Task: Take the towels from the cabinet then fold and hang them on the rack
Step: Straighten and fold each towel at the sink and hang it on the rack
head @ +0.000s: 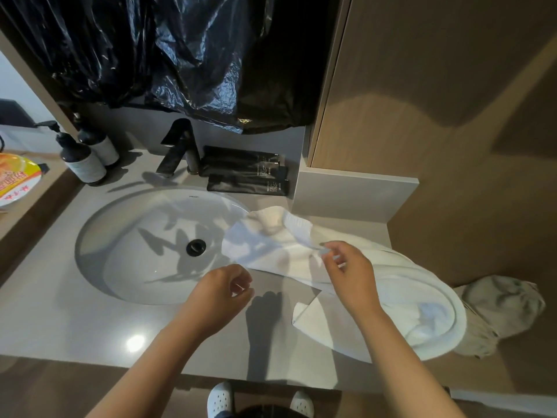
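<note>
While pinching a raised fold of the white towel (394,288) with the right hand (346,271), bring in the left hand (223,286), loosely curled and seemingly empty, to take the near edge and draw it square. Lies rumpled on the smooth grey counter (90,327), one end lapping the oval sink (126,233), the other drooping off the right side. Thick, limp terry with a ribbed hem: flatten before folding.
</note>
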A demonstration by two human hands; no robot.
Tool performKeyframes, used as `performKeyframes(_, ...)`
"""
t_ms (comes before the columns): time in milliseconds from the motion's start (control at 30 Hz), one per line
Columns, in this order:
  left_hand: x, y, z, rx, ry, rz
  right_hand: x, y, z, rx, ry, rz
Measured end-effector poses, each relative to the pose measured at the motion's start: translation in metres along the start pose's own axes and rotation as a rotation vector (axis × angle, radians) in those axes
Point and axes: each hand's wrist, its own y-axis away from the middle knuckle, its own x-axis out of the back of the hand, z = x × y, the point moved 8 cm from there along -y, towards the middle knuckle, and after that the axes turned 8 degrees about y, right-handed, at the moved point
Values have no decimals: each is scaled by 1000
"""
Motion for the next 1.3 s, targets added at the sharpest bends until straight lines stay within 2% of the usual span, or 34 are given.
performKeyframes(67,2,-2,3,-6,-6,1,3,-10,-4,8,29,12)
performKeyframes(200,6,-3,13,-29,8,7,-6,-30,-13,50,134,-90)
performKeyframes(333,8,2,19,-47,29,3,-15,-35,-17,32,68,-130)
performKeyframes(467,19,-1,26,-80,47,46,-16,-18,-28,117,17,-140)
performKeyframes(600,26,-6,45,-217,128,119,-13,13,-35,165,-38,-169)
performKeyframes(767,6,-7,74,-377,23,-10,-4,29,-48,208,-44,-161)
performKeyframes(867,4,-8,85,-415,-9,10,6,30,-55,243,-66,-135)
performKeyframes(1033,6,-4,90,-440,33,102,17,35,-52,235,-50,-108)
performKeyframes(1300,16,9,90,-445,92,106,40,39,-14,144,-76,-83)
